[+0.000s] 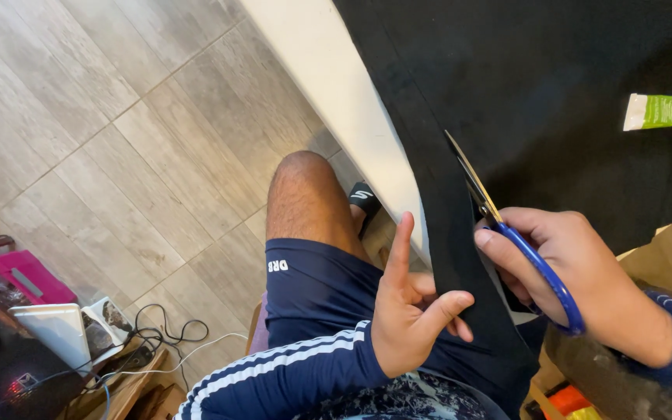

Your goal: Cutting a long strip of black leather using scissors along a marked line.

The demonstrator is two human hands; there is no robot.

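1. The right hand (577, 272) is closed around the handles of a pair of blue-handled scissors with metal blades (507, 233), fingers through the loops and the thumb side up.
2. The blades point up and away from that hand, parted a little, and their tips lie on a large sheet of black fabric (554, 93), which covers the white desk (328, 85).
3. A long narrow strip of the same black fabric (449, 233) hangs off the desk edge, just left of the right hand; the blades sit along the line between the strip and the rest of the sheet.
4. The left hand (414, 311) pinches the lower part of that strip between thumb and a bent finger, with the index finger sticking straight up (the other fingers are curled).
5. Beyond the right hand, far up on the black sheet, lies a green and white tube (666, 111), well apart from the scissors.
6. Just right of the right hand sits a brown paper bag (666, 260), its edge close to the wrist.
7. Below the left hand are the person's navy shorts (313, 284) and a bare knee (305, 194) above a grey wood-look tile floor (118, 124).
8. Far left of the left hand, on the floor, lie a pink bag (25, 276), a white device (56, 327) and some tangled cables (157, 338).
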